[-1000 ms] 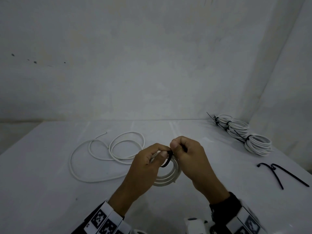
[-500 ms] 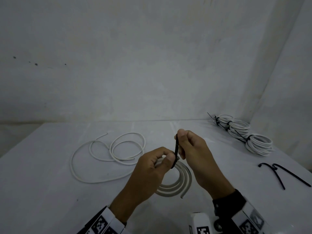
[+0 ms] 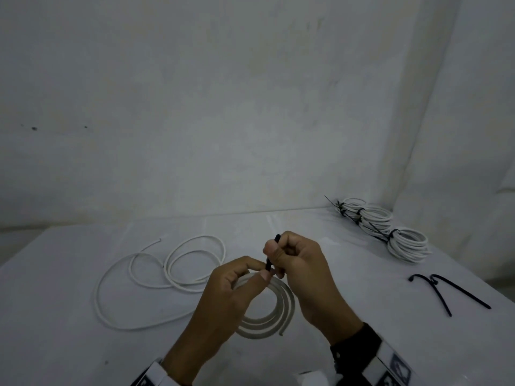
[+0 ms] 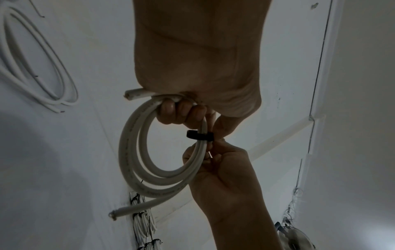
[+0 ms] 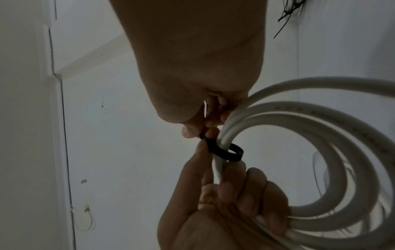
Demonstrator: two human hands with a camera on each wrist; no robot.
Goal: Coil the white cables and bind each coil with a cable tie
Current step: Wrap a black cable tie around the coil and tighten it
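Observation:
A small coil of thick white cable [image 3: 278,316] hangs above the table, and my left hand [image 3: 259,274] grips it at its top, fingers curled round the strands [image 4: 136,152]. A black cable tie [image 3: 271,252] is looped round those strands, still slack in the left wrist view [image 4: 199,135] and the right wrist view [image 5: 226,152]. My right hand [image 3: 274,254] pinches the tie's tail, which stands upright just above the left thumb. The coil's two cut ends stick out free [image 4: 132,95].
A loose white cable [image 3: 167,274] lies in wide loops on the white table [image 3: 69,344] at the left. Tied coils [image 3: 407,243] sit in a row at the back right by the wall. Two spare black cable ties [image 3: 446,291] lie at the right.
My right hand has drawn the tie's tail upward, so the loop round the coil has shrunk. The left hand has kept its hold, and the coil now hangs lower.

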